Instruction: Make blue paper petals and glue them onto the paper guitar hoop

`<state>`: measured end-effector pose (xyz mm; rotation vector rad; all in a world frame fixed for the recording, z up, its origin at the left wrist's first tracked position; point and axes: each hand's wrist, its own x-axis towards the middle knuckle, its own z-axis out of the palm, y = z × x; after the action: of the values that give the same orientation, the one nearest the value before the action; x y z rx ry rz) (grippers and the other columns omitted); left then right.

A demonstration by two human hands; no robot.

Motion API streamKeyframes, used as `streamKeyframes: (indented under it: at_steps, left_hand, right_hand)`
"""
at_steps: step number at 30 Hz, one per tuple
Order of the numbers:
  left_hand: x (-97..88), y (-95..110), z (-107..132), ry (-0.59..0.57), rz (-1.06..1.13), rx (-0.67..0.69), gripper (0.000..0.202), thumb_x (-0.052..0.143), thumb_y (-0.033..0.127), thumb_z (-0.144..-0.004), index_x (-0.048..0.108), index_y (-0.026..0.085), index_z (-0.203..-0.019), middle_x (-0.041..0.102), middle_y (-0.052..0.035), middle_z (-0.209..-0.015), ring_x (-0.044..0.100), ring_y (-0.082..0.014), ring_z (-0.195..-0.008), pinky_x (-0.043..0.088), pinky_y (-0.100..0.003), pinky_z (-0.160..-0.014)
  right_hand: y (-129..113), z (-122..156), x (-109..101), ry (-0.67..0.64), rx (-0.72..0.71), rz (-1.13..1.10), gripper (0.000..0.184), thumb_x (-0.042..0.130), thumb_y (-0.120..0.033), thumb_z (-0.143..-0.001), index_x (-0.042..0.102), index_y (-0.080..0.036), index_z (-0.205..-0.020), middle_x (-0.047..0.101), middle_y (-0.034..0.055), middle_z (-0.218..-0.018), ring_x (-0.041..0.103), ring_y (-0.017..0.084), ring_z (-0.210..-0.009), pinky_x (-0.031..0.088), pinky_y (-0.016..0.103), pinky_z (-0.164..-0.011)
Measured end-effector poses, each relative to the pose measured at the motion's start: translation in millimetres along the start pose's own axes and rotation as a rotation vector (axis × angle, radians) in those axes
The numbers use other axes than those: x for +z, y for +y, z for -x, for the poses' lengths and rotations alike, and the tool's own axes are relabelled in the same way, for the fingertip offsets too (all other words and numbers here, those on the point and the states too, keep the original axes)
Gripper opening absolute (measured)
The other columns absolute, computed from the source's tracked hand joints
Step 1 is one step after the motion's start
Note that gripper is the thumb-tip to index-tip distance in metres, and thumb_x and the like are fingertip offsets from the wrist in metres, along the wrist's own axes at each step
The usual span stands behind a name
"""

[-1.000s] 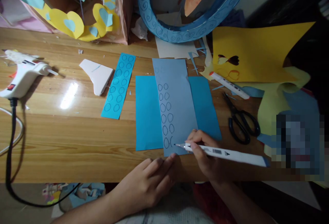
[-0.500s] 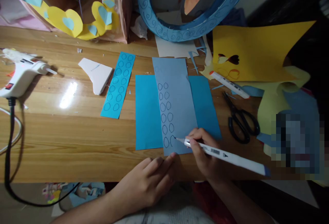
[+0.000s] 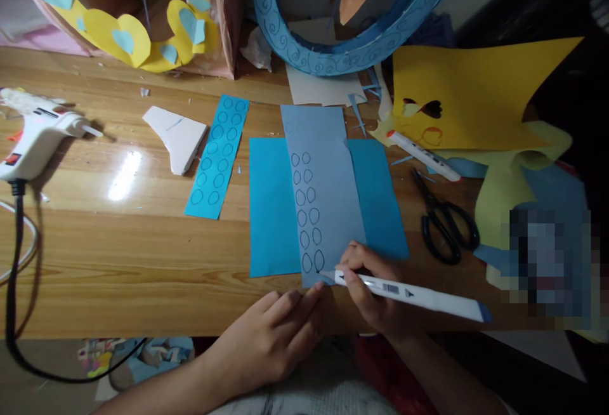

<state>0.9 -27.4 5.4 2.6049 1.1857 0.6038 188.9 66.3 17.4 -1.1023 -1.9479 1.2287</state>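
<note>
The right hand (image 3: 368,285) pinches the pen (image 3: 419,297) near its tip, likely to draw neatly, while the loose, unclenched left hand (image 3: 276,332) likely keeps the grey-blue paper (image 3: 332,180) still

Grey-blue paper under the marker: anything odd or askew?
Yes. The grey-blue paper lies slanted across the bright blue sheet, its right edge uneven. Near its top, faint circles sit apart from the darker circles below.
</note>
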Motion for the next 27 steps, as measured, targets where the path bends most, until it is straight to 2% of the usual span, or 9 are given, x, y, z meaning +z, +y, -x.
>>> streamKeyframes:
  at_steps: [5,8,11,13,15,18,23,25,27]
  left_hand:
    - [-2.3,1,-1,0.002,0.008,-0.007,0.023,0.055,0.017,-0.086,0.059,0.009,-0.107,0.053,-0.0169,-0.131,0.055,-0.0221,-0.091,0.047,-0.030,-0.064]
    - [-8.1,0,-5,0.065,0.125,-0.076,0.022,0.054,0.015,-0.087,0.058,0.008,-0.108,0.058,-0.0144,-0.127,0.055,-0.0199,-0.087,0.048,-0.030,-0.069]
    - [-14.9,-4,-9,0.202,0.399,-0.309,0.019,0.051,0.026,-0.091,0.057,0.013,-0.103,0.068,-0.0084,-0.100,0.055,-0.0167,-0.081,0.047,-0.027,-0.071]
    - [-17.4,-7,-12,0.289,0.525,-0.471,0.028,0.047,0.042,-0.090,0.057,0.017,-0.092,0.064,-0.0043,-0.077,0.053,-0.0157,-0.072,0.045,-0.025,-0.064]
    - [-18.0,-8,-16,0.351,0.556,-0.539,0.039,0.042,0.054,-0.087,0.056,0.018,-0.081,0.055,-0.0017,-0.065,0.049,-0.0148,-0.063,0.041,-0.024,-0.055]
    - [-15.4,-10,-20,0.396,0.540,-0.489,0.039,0.043,0.055,-0.085,0.056,0.019,-0.080,0.051,-0.0007,-0.061,0.047,-0.0141,-0.059,0.039,-0.023,-0.051]
    - [-3.9,-15,-24,0.486,0.475,-0.337,0.036,0.041,0.051,-0.089,0.057,0.019,-0.085,0.053,-0.0016,-0.062,0.047,-0.0148,-0.059,0.039,-0.023,-0.050]
    - [-0.7,-17,-26,0.514,0.413,-0.258,0.037,0.038,0.050,-0.091,0.057,0.019,-0.085,0.051,-0.0011,-0.058,0.046,-0.0149,-0.056,0.038,-0.024,-0.048]
    - [0.2,-18,-27,0.495,0.336,-0.200,0.036,0.035,0.045,-0.093,0.057,0.019,-0.085,0.052,-0.0009,-0.057,0.046,-0.0147,-0.055,0.038,-0.024,-0.047]
  right_hand:
    - [3,2,1,0.018,0.042,-0.088,0.017,0.048,-0.019,-0.087,0.043,-0.021,-0.070,0.045,-0.0025,-0.066,0.045,0.014,-0.063,0.035,0.030,-0.059]
    - [6,3,2,0.066,0.038,-0.161,0.014,0.043,-0.024,-0.090,0.046,-0.022,-0.077,0.045,-0.0021,-0.068,0.044,0.014,-0.064,0.035,0.029,-0.058]
    - [5,4,5,0.108,0.031,-0.413,0.012,0.044,-0.030,-0.091,0.049,-0.024,-0.082,0.044,-0.0026,-0.067,0.042,0.014,-0.062,0.033,0.028,-0.055]
    - [1,7,8,0.100,0.018,-0.593,0.013,0.047,-0.035,-0.090,0.050,-0.024,-0.082,0.043,-0.0028,-0.065,0.041,0.014,-0.060,0.031,0.028,-0.054]
    - [-3,9,12,0.068,0.009,-0.649,0.014,0.049,-0.038,-0.088,0.050,-0.025,-0.083,0.044,-0.0026,-0.064,0.041,0.014,-0.059,0.031,0.027,-0.053]
    - [-12,8,18,0.030,-0.008,-0.560,0.013,0.050,-0.039,-0.086,0.048,-0.027,-0.082,0.046,-0.0024,-0.065,0.042,0.014,-0.057,0.032,0.027,-0.051]
    - [-26,-3,29,0.179,-0.137,-0.471,0.017,0.050,-0.043,-0.082,0.046,-0.029,-0.075,0.043,-0.0040,-0.056,0.040,0.013,-0.045,0.030,0.024,-0.041]
    - [-25,-7,34,0.181,-0.168,-0.445,0.019,0.052,-0.046,-0.080,0.047,-0.029,-0.073,0.044,-0.0039,-0.053,0.042,0.013,-0.042,0.032,0.025,-0.039]
    - [-19,-9,40,0.218,-0.238,-0.433,0.022,0.054,-0.048,-0.078,0.047,-0.029,-0.069,0.043,-0.0041,-0.048,0.039,0.013,-0.036,0.029,0.024,-0.034]
